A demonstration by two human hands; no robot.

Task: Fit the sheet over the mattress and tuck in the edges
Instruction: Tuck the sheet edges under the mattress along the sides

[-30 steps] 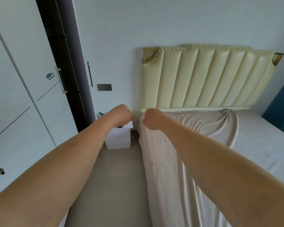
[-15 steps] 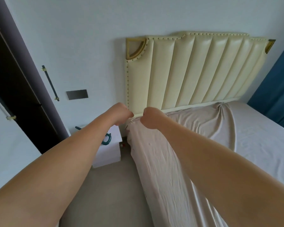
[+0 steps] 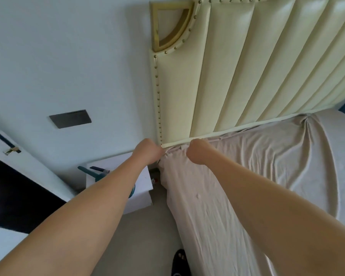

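Both hands, left hand [image 3: 147,151] and right hand [image 3: 196,153], grip the sheet [image 3: 197,196] corner below the headboard [image 3: 237,66].

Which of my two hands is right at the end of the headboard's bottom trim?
Your left hand, gripping the sheet at the headboard trim's outer end, beside the white nightstand. Your right hand grips the sheet farther in along that trim.

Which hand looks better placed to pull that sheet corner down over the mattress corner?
Probably the left hand. It grips the sheet at the outer corner, over the gap beside the nightstand, with room to pull downward. The right hand grips it further in, atop the bed below the headboard.
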